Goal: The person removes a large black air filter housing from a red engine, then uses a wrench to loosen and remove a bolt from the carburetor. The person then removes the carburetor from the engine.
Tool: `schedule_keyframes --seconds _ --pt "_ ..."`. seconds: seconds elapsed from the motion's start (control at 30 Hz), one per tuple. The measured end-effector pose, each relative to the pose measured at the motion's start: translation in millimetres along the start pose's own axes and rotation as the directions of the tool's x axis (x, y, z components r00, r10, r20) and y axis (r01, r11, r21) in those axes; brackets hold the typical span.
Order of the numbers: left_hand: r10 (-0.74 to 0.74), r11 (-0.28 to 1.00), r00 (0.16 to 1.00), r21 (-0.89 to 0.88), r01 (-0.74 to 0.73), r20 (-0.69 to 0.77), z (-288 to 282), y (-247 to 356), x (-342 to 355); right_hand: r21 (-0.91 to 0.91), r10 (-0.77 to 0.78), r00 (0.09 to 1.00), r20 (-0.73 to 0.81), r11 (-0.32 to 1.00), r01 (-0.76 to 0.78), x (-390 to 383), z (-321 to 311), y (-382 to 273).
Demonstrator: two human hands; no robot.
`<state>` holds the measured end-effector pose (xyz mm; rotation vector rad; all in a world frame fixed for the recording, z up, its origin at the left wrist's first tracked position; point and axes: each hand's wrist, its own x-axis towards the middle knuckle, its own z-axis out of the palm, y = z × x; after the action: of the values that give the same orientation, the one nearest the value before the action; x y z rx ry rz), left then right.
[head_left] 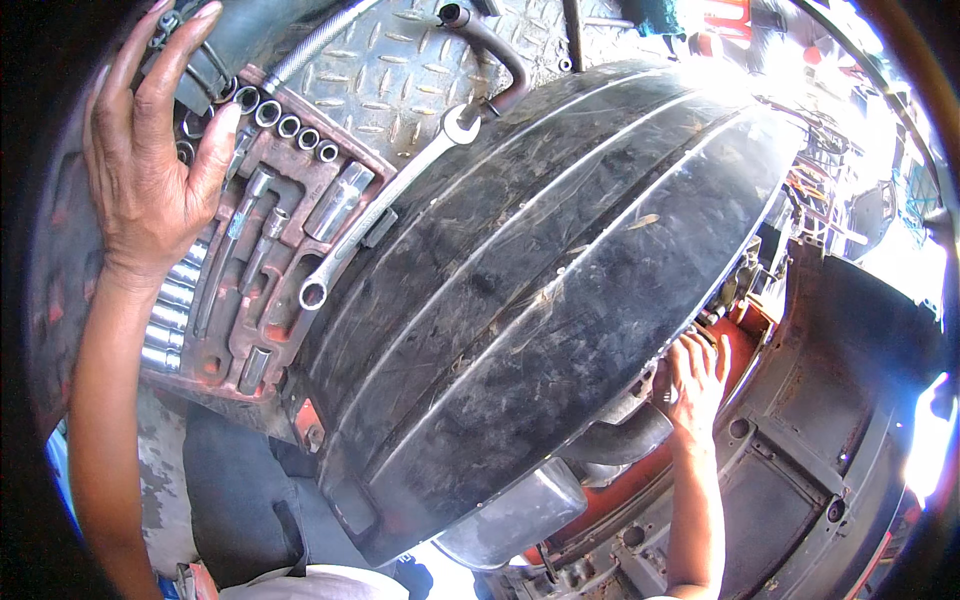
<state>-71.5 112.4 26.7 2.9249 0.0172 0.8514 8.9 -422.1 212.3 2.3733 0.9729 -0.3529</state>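
Note:
My left hand (pixel 150 185) hovers over the far left corner of an open socket set case (pixel 283 160), fingers stretched and thumb apart. It holds nothing that I can see. Chrome sockets (pixel 268 114), an extension bar (pixel 236 225) and other pieces lie in the case's moulded slots. A long combination wrench (pixel 385 205) rests between the case and a black ribbed fender (pixel 520 270). Past the fender's right edge, my right hand (pixel 692 385) reaches among engine parts, its fingers curled at the edge. Whatever they grip is hidden.
A bent tube-handled tool (pixel 495 55) lies on the diamond-plate metal surface (pixel 370 75). Below my right hand are a dark curved pipe (pixel 625 437) and a metal canister-like part (pixel 515 515). A dark body panel (pixel 790 440) with holes stands at the right.

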Motion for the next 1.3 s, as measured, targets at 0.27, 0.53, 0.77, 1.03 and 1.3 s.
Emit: schedule_keyframes --seconds 0.27,0.53,0.77,1.03,1.3 --pt "0.026 1.000 0.999 -0.016 -0.025 0.027 3 -9 -3 0.027 0.097 0.995 0.005 0.995 -0.097 53 -24 -5" --pt "-0.003 0.999 0.998 -0.039 0.005 0.059 4 -12 -7 -0.027 0.106 0.987 0.117 0.994 -0.104 77 -11 -1" --pt "0.015 0.999 0.999 -0.034 -0.013 0.045 3 -12 -5 -0.018 0.073 0.993 0.096 0.997 -0.071 91 -12 -6" --pt "0.035 0.999 0.995 0.000 -0.035 0.089 1 -18 -4 -0.061 -0.029 0.999 0.022 0.998 0.031 122 -9 -3" --pt "0.033 0.998 0.997 0.054 -0.037 0.068 1 -12 -4 -0.063 -0.054 0.992 0.112 0.996 0.061 105 -15 2"
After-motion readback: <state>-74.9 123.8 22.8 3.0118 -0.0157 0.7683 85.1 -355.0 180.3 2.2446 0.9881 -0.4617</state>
